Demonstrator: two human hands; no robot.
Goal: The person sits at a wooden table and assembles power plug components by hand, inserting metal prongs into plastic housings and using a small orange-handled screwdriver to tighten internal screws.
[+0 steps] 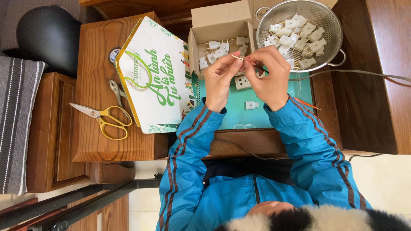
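Wooden worktop (111, 141) with teal mat: above the white socket (242, 82), left hand (220, 81) and right hand (267, 75) pinched shut on a small brass-pronged plug piece (238, 57); best gripped by fingertips only, prongs visible, elbows steadied.

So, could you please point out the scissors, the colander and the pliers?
Scissors (112, 122): head view, on a yellow handle loop.
Colander (327, 19): head view, on bare mesh wall.
Pliers (114, 88): head view, on the metal jaws.

Small brass prong (237, 57), thin, lying approx horizontal, pinched betw. both fingertips, at 12 o'clock of green mat.
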